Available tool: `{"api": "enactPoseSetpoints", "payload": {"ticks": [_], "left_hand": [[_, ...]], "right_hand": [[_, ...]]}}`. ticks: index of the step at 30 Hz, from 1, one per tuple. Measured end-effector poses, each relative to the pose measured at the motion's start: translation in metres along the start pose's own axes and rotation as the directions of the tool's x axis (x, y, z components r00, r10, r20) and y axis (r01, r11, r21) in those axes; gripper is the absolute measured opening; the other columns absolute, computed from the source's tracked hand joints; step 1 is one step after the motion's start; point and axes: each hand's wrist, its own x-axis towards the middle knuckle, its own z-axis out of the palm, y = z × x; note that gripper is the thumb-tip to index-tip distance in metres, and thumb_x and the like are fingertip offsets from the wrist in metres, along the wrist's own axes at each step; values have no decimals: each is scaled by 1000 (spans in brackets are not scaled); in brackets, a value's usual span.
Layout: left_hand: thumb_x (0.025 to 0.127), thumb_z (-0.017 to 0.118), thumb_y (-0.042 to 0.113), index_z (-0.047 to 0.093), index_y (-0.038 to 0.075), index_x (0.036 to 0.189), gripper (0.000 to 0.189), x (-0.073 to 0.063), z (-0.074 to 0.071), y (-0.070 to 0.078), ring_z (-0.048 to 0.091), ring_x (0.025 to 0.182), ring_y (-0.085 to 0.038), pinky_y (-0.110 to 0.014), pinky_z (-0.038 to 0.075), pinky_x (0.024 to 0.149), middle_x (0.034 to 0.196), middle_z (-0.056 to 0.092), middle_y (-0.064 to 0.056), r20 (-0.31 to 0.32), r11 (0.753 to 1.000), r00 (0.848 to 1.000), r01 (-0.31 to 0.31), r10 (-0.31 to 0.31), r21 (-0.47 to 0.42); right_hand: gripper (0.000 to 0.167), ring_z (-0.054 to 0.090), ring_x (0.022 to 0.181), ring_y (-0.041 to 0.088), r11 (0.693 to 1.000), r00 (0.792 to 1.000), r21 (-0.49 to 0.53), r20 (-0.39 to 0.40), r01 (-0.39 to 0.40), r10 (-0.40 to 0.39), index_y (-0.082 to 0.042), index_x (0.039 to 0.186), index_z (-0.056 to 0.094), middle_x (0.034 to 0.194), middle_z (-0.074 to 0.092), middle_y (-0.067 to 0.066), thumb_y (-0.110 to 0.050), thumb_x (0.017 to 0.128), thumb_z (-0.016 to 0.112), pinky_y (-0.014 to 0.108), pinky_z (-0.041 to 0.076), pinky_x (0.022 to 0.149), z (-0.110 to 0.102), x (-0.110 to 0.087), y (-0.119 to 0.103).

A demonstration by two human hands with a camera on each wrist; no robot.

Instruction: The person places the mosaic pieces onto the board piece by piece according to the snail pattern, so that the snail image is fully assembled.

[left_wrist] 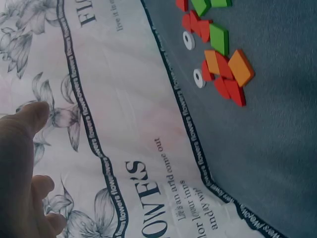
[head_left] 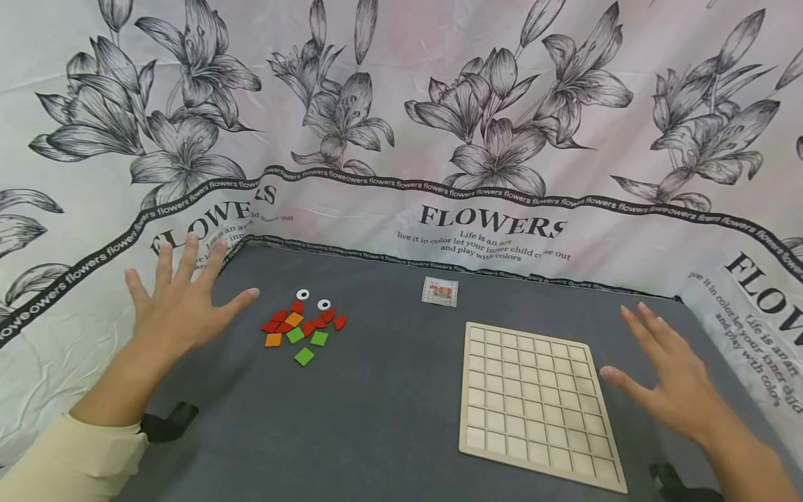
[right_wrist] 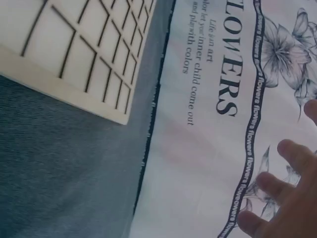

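My left hand (head_left: 178,310) is raised with its fingers spread and straight, holding nothing, left of a loose group of small pieces. In that group lie red pieces with a curved edge (head_left: 339,322), orange tiles (head_left: 272,340), green tiles (head_left: 304,357) and two white rings with dark centres (head_left: 303,295). The left wrist view shows some orange tiles (left_wrist: 241,68) overlapping red ones. To the right, a pale wooden board (head_left: 533,404) with a grid of square recesses lies flat. My right hand (head_left: 674,369) hovers beside the board's right edge, fingers extended and empty.
A small card (head_left: 440,291) printed with a coloured picture on a grid lies toward the back of the grey table (head_left: 376,390). White cloth (head_left: 351,216) with flower drawings and lettering hangs behind the table and along both sides. Dark straps (head_left: 169,422) show at the wrists.
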Motion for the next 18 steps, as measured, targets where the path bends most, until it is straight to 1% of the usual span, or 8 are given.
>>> {"api": "enactPoseSetpoints", "payload": {"ticks": [4, 7, 11, 18], "left_hand": [[86, 39, 75, 5, 22, 156, 94, -1, 7, 4, -20, 138, -42, -68, -25, 92, 158, -5, -20, 3, 1000, 1000, -6, 6, -10], [86, 40, 75, 7, 22, 156, 94, -2, 12, 6, -20, 138, -42, -69, -24, 92, 158, -5, -20, 7, 1000, 1000, -12, 12, -16], [87, 40, 74, 9, 21, 156, 93, -4, 18, 9, -19, 139, -42, -71, -21, 92, 158, -4, -20, 3, 999, 1000, -22, 22, -29], [88, 41, 73, 7, 23, 156, 91, -9, 25, 14, -17, 140, -41, -73, -19, 93, 158, -1, -20, -12, 998, 1000, -29, 28, -53]], "right_hand": [[92, 12, 135, 55, 996, 1000, 83, 9, 17, -18, -21, 155, 23, 160, 8, 8, -22, 81, 77, 83, 2, 88, 9, -8, 6], [92, 13, 135, 54, 992, 999, 128, 30, 11, -15, -22, 155, 25, 160, 9, 5, -19, 79, 78, 82, 4, 89, 15, -13, 9], [91, 12, 137, 51, 986, 998, 166, 60, -5, -5, -22, 155, 25, 160, 8, 2, -17, 80, 77, 82, 7, 88, 20, -20, 13], [90, 10, 139, 43, 977, 996, 215, 89, 3, -22, -17, 154, 26, 160, 10, 4, -11, 80, 77, 80, 7, 91, 33, -32, 20]]}}
